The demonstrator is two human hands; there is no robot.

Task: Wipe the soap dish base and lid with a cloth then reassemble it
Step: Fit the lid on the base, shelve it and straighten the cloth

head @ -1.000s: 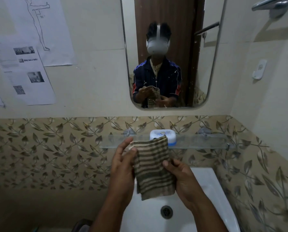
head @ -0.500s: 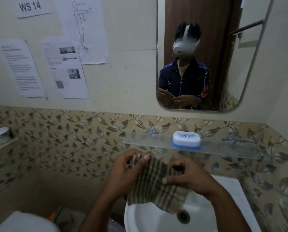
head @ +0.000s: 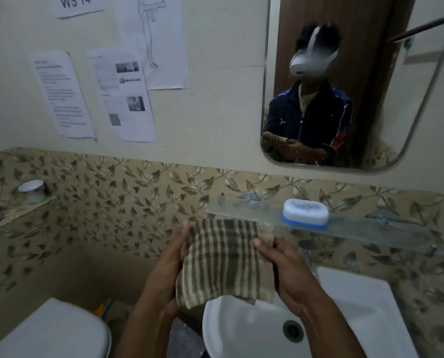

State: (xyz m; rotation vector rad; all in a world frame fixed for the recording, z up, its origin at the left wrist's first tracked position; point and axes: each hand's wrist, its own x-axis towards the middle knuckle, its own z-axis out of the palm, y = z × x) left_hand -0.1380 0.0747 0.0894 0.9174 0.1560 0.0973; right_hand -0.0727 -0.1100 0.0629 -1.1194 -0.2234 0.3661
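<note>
— Bathroom wall, what's on the glass shelf [head: 241,211]?
— Soap dish [head: 305,212], lid on, midway along it.
— And the hands?
— Left hand [head: 167,270] and right hand [head: 290,272] both grip a striped cloth [head: 222,262] above the sink [head: 357,301], below the shelf's left end.

The cloth [head: 224,262] hides the fingers of both hands behind it. The sink [head: 357,303] is cut off at 6 o'clock. Print on the 2 wall sheets [head: 63,94] at 10 o'clock is too blurred to read.
</note>
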